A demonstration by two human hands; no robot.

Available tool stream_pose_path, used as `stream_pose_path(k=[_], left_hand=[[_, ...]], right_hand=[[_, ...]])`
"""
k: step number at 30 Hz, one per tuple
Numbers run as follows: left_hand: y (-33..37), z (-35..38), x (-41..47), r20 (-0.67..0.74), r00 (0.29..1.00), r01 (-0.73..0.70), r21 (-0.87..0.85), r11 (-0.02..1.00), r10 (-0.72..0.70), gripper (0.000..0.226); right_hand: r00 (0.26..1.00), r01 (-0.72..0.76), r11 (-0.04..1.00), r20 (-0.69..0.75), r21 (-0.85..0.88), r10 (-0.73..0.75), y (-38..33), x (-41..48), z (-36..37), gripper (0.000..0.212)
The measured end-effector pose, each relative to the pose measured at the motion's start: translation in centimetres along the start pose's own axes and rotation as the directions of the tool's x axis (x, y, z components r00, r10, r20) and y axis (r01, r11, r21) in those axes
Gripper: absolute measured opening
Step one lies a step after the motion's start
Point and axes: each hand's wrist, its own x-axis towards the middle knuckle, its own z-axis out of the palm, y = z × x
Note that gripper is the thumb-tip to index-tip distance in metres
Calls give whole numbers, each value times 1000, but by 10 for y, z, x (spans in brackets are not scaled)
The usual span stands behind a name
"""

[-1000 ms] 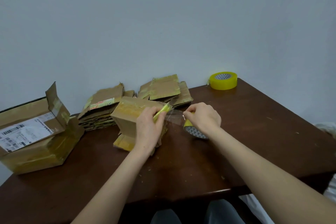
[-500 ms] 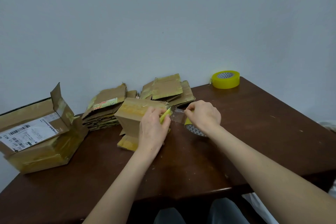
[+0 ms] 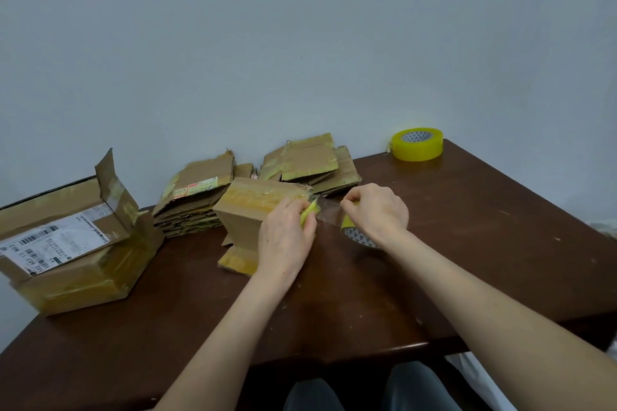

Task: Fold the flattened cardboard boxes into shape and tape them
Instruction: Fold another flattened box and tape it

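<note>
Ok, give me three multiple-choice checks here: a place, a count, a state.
1. The spare tape roll lies: A at the far right corner of the table; B on a chair; C on the floor.
2. Tape rolls in view: A one; B two; C three.
3. The left hand: A lies flat, empty; B grips a yellow cutter; C lifts a flap.
Answers: A, it sits by the wall; B, the right hand holds the second roll; B, the cutter meets the tape strip.

Plain pale grey-blue wall fills upper half of frame, soft even light. Dark brown wooden table spans lower half, top scuffed, pale flecks.
</note>
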Motion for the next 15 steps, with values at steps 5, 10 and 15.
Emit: stream_pose_path(k=[5, 10, 15], left_hand=[[-2, 1, -1, -6, 1000, -26, 16, 1000, 26, 25], [-3, 2, 0, -14, 1000, -27, 27, 999, 28, 25], [-2, 4, 2, -21, 999, -35, 50, 998, 36, 25]], right_hand=[[1000, 6, 1000, -5, 5, -6, 0, -2, 3, 25], [1000, 5, 1000, -12, 8, -5, -1, -3, 5, 24], [999, 9, 1000, -37, -4, -9, -3, -3, 5, 24]])
